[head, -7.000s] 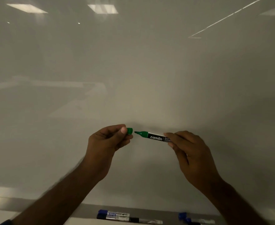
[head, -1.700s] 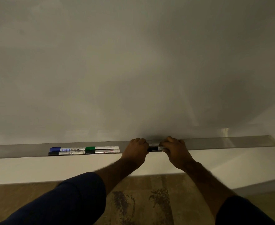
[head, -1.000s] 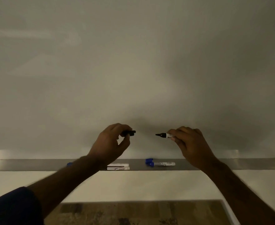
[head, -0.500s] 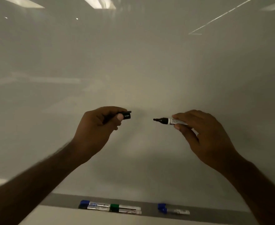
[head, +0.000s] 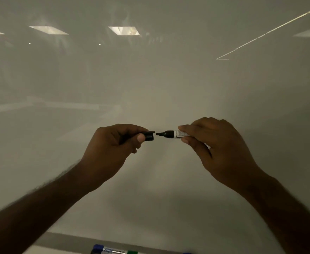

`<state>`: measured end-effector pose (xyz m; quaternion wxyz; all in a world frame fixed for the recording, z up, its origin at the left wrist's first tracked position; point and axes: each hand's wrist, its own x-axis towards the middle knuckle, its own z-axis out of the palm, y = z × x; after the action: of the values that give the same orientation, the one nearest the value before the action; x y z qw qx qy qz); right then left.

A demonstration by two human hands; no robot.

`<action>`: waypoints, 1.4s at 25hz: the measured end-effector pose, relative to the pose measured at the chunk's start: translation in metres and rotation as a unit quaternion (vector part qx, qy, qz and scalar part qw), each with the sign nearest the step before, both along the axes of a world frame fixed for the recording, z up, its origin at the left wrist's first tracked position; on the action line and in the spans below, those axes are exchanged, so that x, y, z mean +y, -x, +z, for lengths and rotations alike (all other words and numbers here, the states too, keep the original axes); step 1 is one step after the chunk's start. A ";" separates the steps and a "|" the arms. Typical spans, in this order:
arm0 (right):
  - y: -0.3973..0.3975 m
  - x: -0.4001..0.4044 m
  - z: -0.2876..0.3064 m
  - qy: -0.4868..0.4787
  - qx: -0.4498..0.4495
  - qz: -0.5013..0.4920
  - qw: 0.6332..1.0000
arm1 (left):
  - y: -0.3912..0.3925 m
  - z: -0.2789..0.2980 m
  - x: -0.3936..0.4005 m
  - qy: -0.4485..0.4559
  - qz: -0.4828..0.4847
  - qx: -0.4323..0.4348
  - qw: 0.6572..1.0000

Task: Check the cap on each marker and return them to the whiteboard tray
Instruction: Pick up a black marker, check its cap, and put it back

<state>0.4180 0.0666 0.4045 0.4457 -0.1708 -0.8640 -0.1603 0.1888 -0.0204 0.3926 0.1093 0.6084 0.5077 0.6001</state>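
Black cap (head: pixel 149 137) in left grip (head: pixel 113 149) — marker (head: pixel 170 134) tip just beside, right grip (head: pixel 218 149).

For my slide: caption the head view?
Left hand brings black cap toward uncapped black marker in right hand.

Right hand (head: pixel 222 151) hides black marker (head: pixel 170 134) barrel past label; left hand (head: pixel 112 149) covers most of cap (head: pixel 149 136); tray (head: pixel 73 241) markers (head: pixel 110 251) at 6 o'clock cut by frame edge; forearms blurred
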 end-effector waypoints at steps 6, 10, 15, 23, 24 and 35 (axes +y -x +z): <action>0.006 -0.004 0.000 -0.012 -0.022 0.007 1.000 | -0.009 0.000 0.001 -0.002 -0.009 0.018 1.000; 0.006 -0.003 -0.001 -0.004 -0.019 0.012 1.000 | -0.014 0.001 0.005 0.002 -0.043 -0.005 0.999; 0.004 0.000 -0.005 -0.001 -0.025 0.017 1.000 | -0.019 -0.004 0.013 0.008 -0.094 -0.033 0.995; -0.006 0.015 -0.020 0.027 -0.030 -0.005 0.999 | -0.026 -0.017 0.035 0.018 -0.093 0.002 0.996; -0.008 0.018 -0.024 0.033 -0.030 -0.011 0.999 | -0.026 -0.020 0.039 0.025 -0.092 0.002 0.995; -0.024 0.060 -0.135 0.220 -0.053 -0.041 0.973 | -0.037 -0.118 0.089 0.110 -0.029 0.151 0.982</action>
<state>0.4420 0.1271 0.2696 0.3437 -0.2914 -0.8927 0.0064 0.2258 0.0691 0.2751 0.1153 0.6905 0.5634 0.4386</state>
